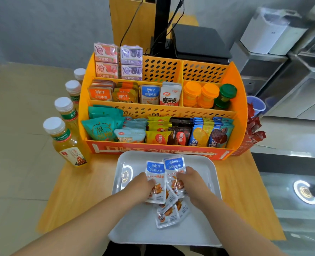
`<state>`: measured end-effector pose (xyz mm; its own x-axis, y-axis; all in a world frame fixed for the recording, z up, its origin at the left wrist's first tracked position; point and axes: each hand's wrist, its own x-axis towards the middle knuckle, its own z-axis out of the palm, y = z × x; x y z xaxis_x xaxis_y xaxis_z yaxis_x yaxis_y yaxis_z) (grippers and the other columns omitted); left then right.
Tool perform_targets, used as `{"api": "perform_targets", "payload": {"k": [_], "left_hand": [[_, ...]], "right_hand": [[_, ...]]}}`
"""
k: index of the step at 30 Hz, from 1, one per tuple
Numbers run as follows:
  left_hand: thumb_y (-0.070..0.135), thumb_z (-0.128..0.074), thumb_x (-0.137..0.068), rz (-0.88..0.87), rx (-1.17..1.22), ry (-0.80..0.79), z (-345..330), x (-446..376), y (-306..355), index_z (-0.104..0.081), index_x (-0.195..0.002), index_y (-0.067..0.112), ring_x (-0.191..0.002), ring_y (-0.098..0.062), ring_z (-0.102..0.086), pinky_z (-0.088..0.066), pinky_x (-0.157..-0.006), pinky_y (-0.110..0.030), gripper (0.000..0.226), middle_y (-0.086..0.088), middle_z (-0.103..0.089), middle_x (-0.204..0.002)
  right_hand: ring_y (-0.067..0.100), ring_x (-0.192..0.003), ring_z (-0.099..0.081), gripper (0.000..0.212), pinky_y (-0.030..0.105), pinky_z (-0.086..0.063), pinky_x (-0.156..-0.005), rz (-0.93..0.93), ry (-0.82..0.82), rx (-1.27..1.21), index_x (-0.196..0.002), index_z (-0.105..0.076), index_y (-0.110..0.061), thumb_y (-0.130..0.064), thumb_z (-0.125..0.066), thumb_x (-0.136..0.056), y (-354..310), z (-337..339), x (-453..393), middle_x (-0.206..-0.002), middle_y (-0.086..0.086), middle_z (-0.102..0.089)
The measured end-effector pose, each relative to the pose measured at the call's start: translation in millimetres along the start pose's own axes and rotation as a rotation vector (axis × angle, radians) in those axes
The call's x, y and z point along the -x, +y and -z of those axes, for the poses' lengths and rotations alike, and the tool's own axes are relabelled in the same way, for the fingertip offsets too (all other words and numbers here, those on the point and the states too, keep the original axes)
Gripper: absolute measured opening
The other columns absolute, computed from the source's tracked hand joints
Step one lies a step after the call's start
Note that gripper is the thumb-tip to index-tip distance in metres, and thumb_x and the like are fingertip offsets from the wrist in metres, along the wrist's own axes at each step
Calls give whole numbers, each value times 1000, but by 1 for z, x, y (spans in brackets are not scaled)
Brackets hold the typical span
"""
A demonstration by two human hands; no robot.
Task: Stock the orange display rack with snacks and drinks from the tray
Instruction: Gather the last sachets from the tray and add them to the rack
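Note:
A white tray [204,235] lies on the wooden table in front of the orange display rack [239,100]. On the tray are several blue-and-white fish snack packets [166,215]. My left hand [141,187] grips one packet [155,169] by its lower half. My right hand [191,180] grips another packet [175,163] beside it. Both packets stand tilted up off the tray. The rack holds juice cartons on top, snack packets and capped jars in the middle, and bagged snacks in front.
Several tea bottles [68,143] with white caps line the rack's left side. Red sachets [254,130] hang at its right side. A black device [201,41] and cables sit behind the rack. The top tier's right compartments [202,71] hold nothing.

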<state>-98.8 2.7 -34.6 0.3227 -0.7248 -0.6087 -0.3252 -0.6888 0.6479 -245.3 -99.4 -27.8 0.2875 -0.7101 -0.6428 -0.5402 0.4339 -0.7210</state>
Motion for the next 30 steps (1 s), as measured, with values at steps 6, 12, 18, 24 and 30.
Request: {"api": "perform_targets", "payload": {"k": [6, 12, 18, 24, 30], "left_hand": [[25, -47, -98, 60, 185, 75, 10, 4, -9, -56, -106, 22, -90, -17, -67, -52, -73, -27, 12, -4, -69, -109], [27, -41, -99, 144, 141, 85, 14, 13, -18, -56, -102, 18, -88, -18, -66, -55, -76, -30, 18, -5, -68, -102], [14, -52, -90, 59, 187, 22, 0, 19, -10, -65, -98, 20, -76, -24, -71, -60, -68, -41, 16, -10, -73, -96], [8, -55, -87, -14, 303, -95, -21, 11, 0, -59, -88, 26, -63, -26, -73, -61, -60, -42, 19, -8, -74, -76], [18, -61, -86, -7, 229, -60, -26, -2, -5, -60, -85, 18, -59, -19, -71, -61, -61, -37, 1, -2, -72, -64]], "right_hand": [[33, -80, -73, 17, 51, -59, -78, -40, -10, -219, -107, -64, -11, -12, -54, -93, -2, 32, -13, -87, 15, -76], [12, -67, -71, 25, 27, -56, -58, 138, 179, 382, -106, -58, -32, -16, -57, -87, -1, 67, -13, -86, -6, -73], [0, -70, -59, 26, 17, -42, -50, 101, 38, 568, -109, -44, -33, -18, -55, -92, 12, 36, -3, -87, -12, -58], [6, -70, -69, 28, 21, -50, -55, 70, -137, 373, -103, -54, -28, -45, -61, -82, 2, -4, 8, -88, -9, -69], [7, -79, -66, 36, 23, -53, -63, 324, -104, 708, -107, -49, -30, -36, -70, -79, -11, -7, 8, -97, -9, -67]]}}
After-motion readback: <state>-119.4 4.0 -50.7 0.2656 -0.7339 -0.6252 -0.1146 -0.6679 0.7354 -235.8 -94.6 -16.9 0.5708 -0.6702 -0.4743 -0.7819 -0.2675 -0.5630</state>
